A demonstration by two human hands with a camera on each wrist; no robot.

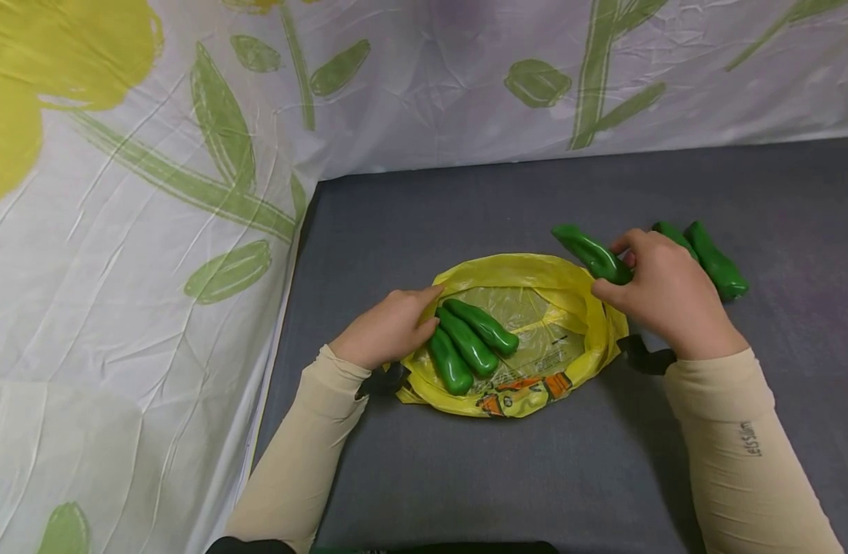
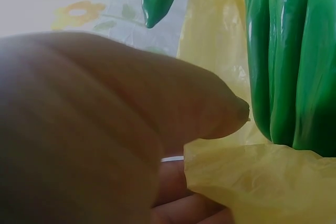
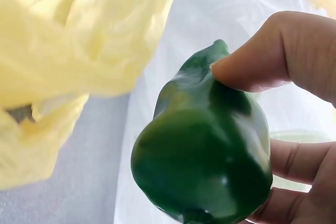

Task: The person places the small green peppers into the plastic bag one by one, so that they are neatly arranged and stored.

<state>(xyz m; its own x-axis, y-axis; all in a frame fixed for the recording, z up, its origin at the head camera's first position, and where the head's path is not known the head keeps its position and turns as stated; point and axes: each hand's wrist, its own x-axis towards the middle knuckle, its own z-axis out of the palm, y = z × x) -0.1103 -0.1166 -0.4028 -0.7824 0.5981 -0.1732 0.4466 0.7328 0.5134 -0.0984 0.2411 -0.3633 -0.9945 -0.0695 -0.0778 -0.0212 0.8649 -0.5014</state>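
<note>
My right hand [image 1: 662,288] pinches a glossy green pepper [image 1: 589,252] between thumb and fingers, above the right rim of a yellow plastic bag [image 1: 507,269]. In the right wrist view the blunt end of this pepper [image 3: 202,166] faces the camera. The bag's mouth is spread wide, and three green peppers [image 1: 469,346] lie side by side at its left inside. At the bag's left rim, my left hand [image 1: 389,327] holds the plastic, thumb on the inner side and fingers outside. The left wrist view shows that thumb [image 2: 220,111] close to the peppers.
Two more green peppers [image 1: 718,265] lie on the dark grey tabletop [image 1: 465,485], partly behind my right hand. White cloth [image 1: 424,100] printed with flowers and leaves borders the table at the back and left. Orange print marks the front of the bag.
</note>
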